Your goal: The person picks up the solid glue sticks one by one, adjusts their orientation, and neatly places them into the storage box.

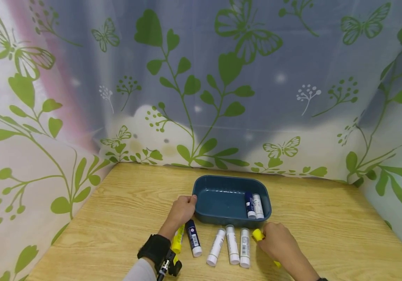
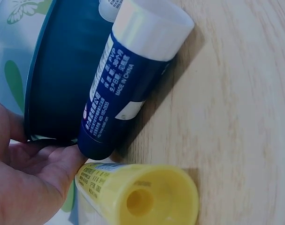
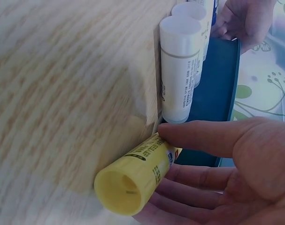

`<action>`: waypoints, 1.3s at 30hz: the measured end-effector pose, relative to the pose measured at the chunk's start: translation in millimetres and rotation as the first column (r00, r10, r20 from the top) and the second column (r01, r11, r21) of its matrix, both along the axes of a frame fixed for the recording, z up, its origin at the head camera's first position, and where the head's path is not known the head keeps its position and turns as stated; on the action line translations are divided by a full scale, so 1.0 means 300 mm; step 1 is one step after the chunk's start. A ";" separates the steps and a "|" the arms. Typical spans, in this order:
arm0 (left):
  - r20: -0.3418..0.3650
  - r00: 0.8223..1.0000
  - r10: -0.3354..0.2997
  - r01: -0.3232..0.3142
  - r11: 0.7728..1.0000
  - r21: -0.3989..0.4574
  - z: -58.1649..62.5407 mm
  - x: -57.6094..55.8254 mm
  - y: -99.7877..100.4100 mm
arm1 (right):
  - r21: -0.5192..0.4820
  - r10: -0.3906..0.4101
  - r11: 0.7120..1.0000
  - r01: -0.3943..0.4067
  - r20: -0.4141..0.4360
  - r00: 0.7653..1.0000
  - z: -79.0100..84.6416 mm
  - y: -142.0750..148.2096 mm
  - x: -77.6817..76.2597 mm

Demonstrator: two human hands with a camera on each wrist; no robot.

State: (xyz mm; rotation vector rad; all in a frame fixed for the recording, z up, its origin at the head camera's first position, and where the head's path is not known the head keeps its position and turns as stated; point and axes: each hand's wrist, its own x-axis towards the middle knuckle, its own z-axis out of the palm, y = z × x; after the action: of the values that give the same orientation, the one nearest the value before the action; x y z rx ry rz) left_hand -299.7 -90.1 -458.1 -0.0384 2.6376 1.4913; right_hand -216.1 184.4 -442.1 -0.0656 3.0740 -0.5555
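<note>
My left hand (image 1: pixel 182 210) grips the left end of a dark blue plastic box (image 1: pixel 218 219), thumb at its rim. Just below that hand lie a navy glue stick (image 2: pixel 128 89) with a white end and a yellow glue stick (image 2: pixel 147 194). At the box's front right corner, my right hand (image 1: pixel 280 244) holds another yellow glue stick (image 3: pixel 137 173) between thumb and fingers, low over the table. Its hollow yellow end points toward the right wrist camera. Inside the box, a navy glue stick (image 1: pixel 250 205) and a white glue stick (image 1: pixel 258 206) lean side by side at the right end.
Three white glue sticks, among them a slanted left one (image 1: pixel 216 247) and a right one (image 1: pixel 244 248), lie in front of the box on the wooden table (image 1: pixel 134 195). A patterned curtain (image 1: pixel 201 78) with leaves and butterflies surrounds the table's back and sides.
</note>
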 end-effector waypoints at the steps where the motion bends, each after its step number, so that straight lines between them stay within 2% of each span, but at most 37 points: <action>1: 0.000 1.000 0.001 -0.001 1.000 -0.001 0.000 0.000 0.000 | 0.001 0.001 1.000 -0.001 -0.003 1.000 0.001 0.001 0.000; 7: 0.002 1.000 0.000 0.000 1.000 -0.009 0.005 0.001 0.002 | 0.006 0.006 1.000 -0.006 -0.017 1.000 0.017 0.002 0.005; 19: 0.022 1.000 0.011 -0.010 1.000 -0.025 0.005 0.000 0.001 | -0.007 0.017 1.000 -0.017 0.012 1.000 0.064 -0.007 0.003; 28: 0.009 1.000 0.012 -0.011 1.000 -0.028 0.005 0.000 0.002 | 0.002 0.034 0.999 -0.034 0.030 0.999 0.090 -0.020 0.006; 39: 0.006 1.000 0.000 0.000 1.000 -0.021 0.008 0.004 -0.001 | 0.008 0.062 0.998 -0.061 -0.023 0.998 0.111 -0.029 0.003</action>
State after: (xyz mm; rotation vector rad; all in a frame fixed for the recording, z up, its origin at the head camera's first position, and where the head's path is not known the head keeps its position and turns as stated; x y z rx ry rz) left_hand -298.4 -90.3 -455.6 -0.0445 2.6491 1.4608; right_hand -215.3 175.7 -408.8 -0.1673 3.0842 -0.5445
